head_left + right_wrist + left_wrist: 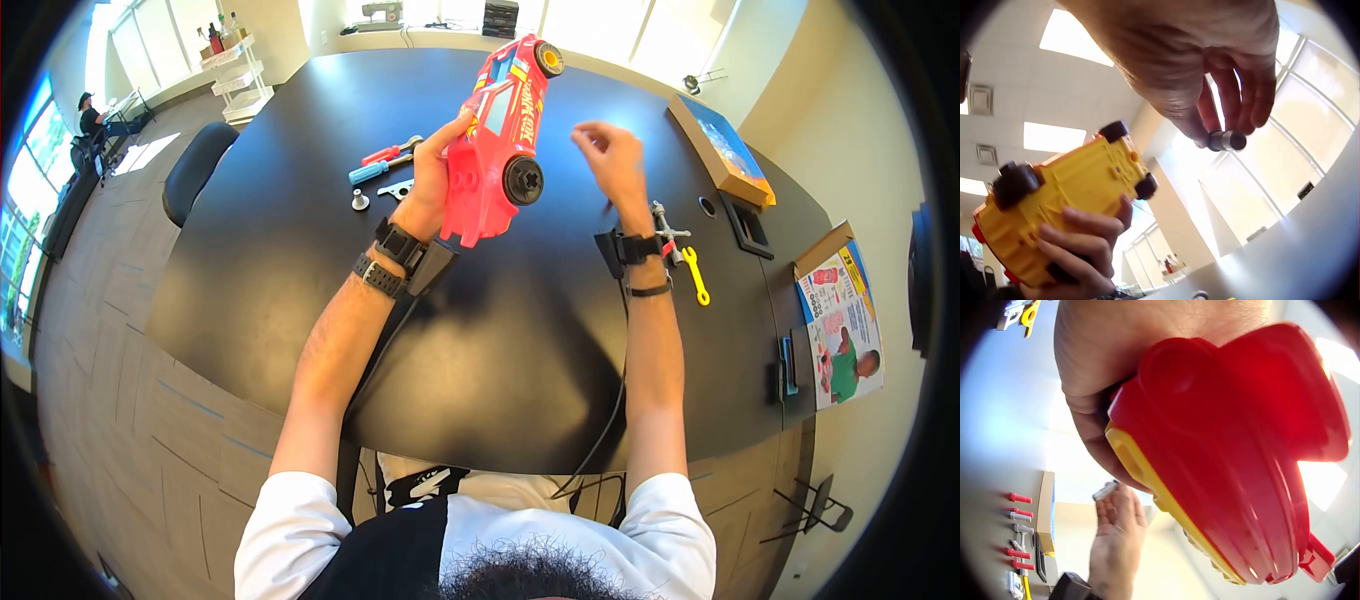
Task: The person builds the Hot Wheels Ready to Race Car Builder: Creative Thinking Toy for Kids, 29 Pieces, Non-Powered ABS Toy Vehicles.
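Observation:
A red toy car point(500, 140) with black wheels is tilted up above the black table, gripped by my left hand point(432, 178). Its yellow underside point(1079, 194) faces the right wrist view, where the fingers of my left hand point(1085, 250) wrap across it. In the left wrist view the red body point(1229, 444) fills much of the picture. To the right of the car, apart from it, my right hand point(615, 165) is raised, pinching a small dark and silver cylinder point(1227, 140) between thumb and fingers.
Screwdrivers point(368, 172), a white part point(360, 200) and a grey flat part point(398, 190) lie left of the car. A yellow wrench point(696, 277) and grey tool point(668, 228) lie right. Boxes point(730, 150) and a dark tray point(748, 228) stand along the right edge.

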`<state>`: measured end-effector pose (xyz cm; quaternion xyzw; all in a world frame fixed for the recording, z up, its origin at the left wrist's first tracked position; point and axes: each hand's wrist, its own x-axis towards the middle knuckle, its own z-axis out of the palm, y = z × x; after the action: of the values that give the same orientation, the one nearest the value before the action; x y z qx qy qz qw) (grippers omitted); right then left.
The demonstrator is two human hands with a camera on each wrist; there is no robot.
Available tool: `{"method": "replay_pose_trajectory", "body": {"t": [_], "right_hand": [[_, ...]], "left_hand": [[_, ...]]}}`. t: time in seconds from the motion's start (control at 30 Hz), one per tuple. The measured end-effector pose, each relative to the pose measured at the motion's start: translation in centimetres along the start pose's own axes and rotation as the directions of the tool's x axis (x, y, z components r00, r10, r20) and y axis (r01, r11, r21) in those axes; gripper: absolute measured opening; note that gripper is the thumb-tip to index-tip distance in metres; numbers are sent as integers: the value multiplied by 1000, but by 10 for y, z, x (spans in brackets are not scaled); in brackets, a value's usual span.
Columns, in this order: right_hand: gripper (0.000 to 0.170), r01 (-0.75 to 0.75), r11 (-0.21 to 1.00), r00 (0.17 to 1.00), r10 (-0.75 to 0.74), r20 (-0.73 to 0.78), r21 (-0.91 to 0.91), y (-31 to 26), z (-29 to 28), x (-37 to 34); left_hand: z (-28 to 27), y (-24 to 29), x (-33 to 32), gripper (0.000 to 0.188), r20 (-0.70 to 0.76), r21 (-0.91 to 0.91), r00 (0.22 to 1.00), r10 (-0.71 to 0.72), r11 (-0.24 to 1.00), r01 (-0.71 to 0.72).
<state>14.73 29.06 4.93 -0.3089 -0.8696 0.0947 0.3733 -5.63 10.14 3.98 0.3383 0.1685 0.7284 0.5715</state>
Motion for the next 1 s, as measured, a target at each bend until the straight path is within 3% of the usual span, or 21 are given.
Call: {"method": "replay_pose_trajectory", "body": {"t": [0.07, 0.1, 0.17, 0.2, 0.27, 0.37, 0.5, 0.57, 0.7, 0.77, 0.8, 0.87, 0.9, 0.97, 1.0], "right_hand": [[16, -38, 911, 960, 148, -239, 410, -34, -26, -7], [16, -37, 911, 959, 148, -241, 411, -41, -33, -9], [14, 120, 732, 921, 170, -351, 670, -51, -45, -13], [14, 118, 734, 919, 175, -354, 669, -59, -51, -15], [18, 262, 650, 888, 128, -442, 713, -76, -60, -18], [24, 285, 582, 899, 114, -423, 762, -83, -64, -19], [29, 252, 621, 919, 86, -384, 742, -73, -59, -17], [26, 201, 719, 935, 61, -348, 665, -72, -59, -17], [20, 261, 788, 915, -19, -402, 558, -67, -55, -16], [21, 151, 949, 929, -41, -367, 277, -74, -61, -21], [21, 151, 949, 929, -40, -368, 277, -74, -64, -21], [46, -226, 965, 964, 241, -110, 136, -71, -70, -19], [46, -227, 964, 964, 243, -112, 136, -72, -67, -18], [61, 113, 939, 928, 17, -372, 325, -71, -57, -19], [61, 114, 939, 928, 16, -372, 325, -68, -57, -19]], "left_hand": [[1, -1, -1, 63, -21, 29, 999, -31, 999, 31], [2, -1, -3, 63, -20, 31, 999, -31, 999, 32], [6, -2, -4, 63, -40, 54, 998, -48, 997, 50], [8, -2, -5, 63, -37, 55, 998, -55, 997, 57], [9, -3, -6, 60, -26, 54, 996, -81, 995, 83], [9, -4, -7, 59, -61, 126, 991, -115, 984, 122], [-1, -11, -3, 59, -17, 101, 986, -168, 980, 169], [2, -11, -4, 61, -21, 199, 990, -138, 970, 140], [7, -9, -5, 60, 6, 260, 992, -125, 958, 119], [6, -11, -4, 59, 26, 312, 997, -78, 948, 66], [6, -12, -3, 59, 27, 313, 997, -79, 947, 66], [7, -12, -2, 58, 26, 361, 999, -30, 933, 19], [7, -12, -2, 58, 28, 361, 999, -32, 932, 20], [4, -13, -2, 59, -11, 341, 999, -30, 940, 32], [2, -14, -1, 59, -10, 341, 1000, -29, 940, 31]]}}
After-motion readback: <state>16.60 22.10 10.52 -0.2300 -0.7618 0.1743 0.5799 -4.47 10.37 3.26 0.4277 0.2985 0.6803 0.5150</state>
